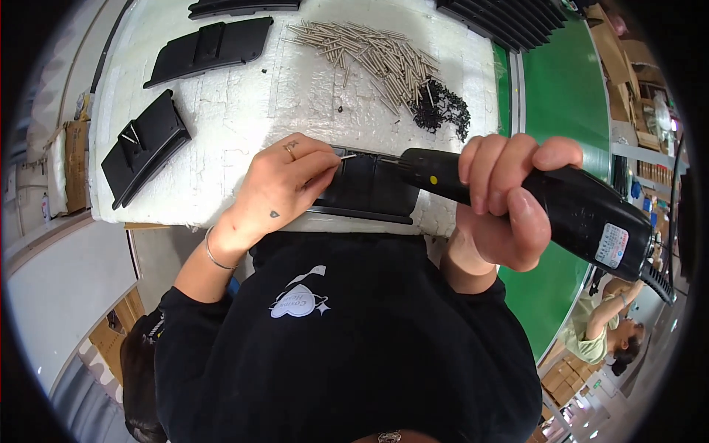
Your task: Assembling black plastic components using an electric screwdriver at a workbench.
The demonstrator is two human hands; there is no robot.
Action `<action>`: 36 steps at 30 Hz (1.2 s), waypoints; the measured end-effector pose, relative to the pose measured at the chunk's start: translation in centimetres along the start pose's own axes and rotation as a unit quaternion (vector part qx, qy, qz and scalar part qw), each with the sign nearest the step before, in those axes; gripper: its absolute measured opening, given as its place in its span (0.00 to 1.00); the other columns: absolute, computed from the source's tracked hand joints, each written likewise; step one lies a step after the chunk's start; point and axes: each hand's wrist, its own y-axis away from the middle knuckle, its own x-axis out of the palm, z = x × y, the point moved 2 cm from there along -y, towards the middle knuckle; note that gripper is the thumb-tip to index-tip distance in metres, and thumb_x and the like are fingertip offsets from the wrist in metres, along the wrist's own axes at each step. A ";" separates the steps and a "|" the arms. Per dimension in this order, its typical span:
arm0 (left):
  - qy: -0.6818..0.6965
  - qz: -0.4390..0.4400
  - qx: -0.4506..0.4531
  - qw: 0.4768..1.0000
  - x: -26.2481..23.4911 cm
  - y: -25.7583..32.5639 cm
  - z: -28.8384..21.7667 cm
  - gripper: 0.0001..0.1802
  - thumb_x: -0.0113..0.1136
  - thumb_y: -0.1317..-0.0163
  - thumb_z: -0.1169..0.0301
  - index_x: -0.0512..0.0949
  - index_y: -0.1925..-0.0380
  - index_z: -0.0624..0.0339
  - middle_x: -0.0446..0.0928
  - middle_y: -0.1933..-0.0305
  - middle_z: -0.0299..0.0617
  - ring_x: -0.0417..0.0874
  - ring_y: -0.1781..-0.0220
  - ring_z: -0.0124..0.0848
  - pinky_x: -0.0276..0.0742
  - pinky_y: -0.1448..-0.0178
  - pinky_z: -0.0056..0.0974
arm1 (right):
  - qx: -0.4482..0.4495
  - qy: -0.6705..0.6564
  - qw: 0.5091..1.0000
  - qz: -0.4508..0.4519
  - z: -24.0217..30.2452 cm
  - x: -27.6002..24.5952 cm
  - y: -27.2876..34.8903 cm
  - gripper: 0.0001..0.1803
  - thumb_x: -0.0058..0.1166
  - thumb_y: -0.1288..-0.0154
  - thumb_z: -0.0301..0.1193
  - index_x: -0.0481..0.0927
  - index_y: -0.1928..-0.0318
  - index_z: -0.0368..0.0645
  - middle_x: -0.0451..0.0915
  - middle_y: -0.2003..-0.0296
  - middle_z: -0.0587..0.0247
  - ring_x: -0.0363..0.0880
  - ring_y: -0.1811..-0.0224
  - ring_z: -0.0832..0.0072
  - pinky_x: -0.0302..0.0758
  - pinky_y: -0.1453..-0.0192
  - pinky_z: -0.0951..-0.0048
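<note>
My right hand [509, 196] is wrapped round a black electric screwdriver [583, 210], which lies nearly level with its bit [391, 160] pointing left. Below the bit, a black plastic part [373, 193] rests on the white foam surface close to my body. My left hand [284, 181] is closed over that part's left end, and its fingertips pinch a thin silver metal pin [347, 156]. The pin's tip points toward the screwdriver bit. Whether the bit touches a screw cannot be made out.
Beyond my hands lie a heap of silver pins [369, 55] and a pile of small black screws [441, 111]. Similar black parts [146, 146] sit at the left, and ribbed black pieces [509, 22] at the far right. A green table [554, 148] runs along the right; another person [605, 321] is beyond it.
</note>
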 end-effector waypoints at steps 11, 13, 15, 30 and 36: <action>0.005 -0.012 -0.013 1.000 0.1 0.2 -0.3 0.11 0.66 0.57 0.83 0.79 0.71 0.63 0.77 0.69 0.40 0.79 0.66 0.38 0.77 0.64 0.37 | 0.039 -0.001 0.999 0.028 -1.8 0.9 -0.1 0.20 0.55 0.46 0.22 0.62 0.55 0.42 0.69 0.79 0.64 0.66 0.80 0.76 0.69 0.71 0.72; 0.007 -0.004 -0.006 1.000 0.1 0.2 -0.3 0.12 0.66 0.58 0.83 0.78 0.71 0.63 0.76 0.69 0.40 0.79 0.65 0.38 0.76 0.64 0.37 | 0.038 0.002 0.999 0.033 -1.8 1.0 -0.1 0.20 0.55 0.46 0.22 0.62 0.54 0.42 0.69 0.78 0.64 0.66 0.79 0.76 0.69 0.70 0.72; 0.011 -0.005 -0.010 1.000 0.1 0.4 -0.3 0.12 0.66 0.58 0.83 0.78 0.71 0.63 0.76 0.69 0.40 0.79 0.65 0.38 0.76 0.64 0.37 | 0.036 0.007 0.998 0.049 -1.9 1.0 -0.2 0.20 0.54 0.46 0.21 0.62 0.54 0.42 0.70 0.78 0.64 0.66 0.79 0.76 0.69 0.70 0.72; 0.025 0.006 -0.006 1.000 0.6 0.8 -0.4 0.11 0.65 0.56 0.82 0.79 0.70 0.64 0.77 0.67 0.42 0.79 0.63 0.39 0.77 0.63 0.38 | 0.028 0.020 0.987 0.157 -3.2 1.2 -0.9 0.21 0.53 0.47 0.16 0.62 0.54 0.38 0.71 0.76 0.61 0.71 0.76 0.76 0.70 0.70 0.73; 0.061 0.020 0.006 0.998 1.1 1.3 -0.2 0.11 0.64 0.55 0.81 0.79 0.69 0.65 0.77 0.66 0.43 0.79 0.63 0.40 0.77 0.62 0.39 | 0.084 0.116 0.977 0.156 -3.1 3.7 -1.1 0.17 0.54 0.45 0.21 0.61 0.59 0.45 0.68 0.80 0.65 0.65 0.82 0.78 0.66 0.75 0.73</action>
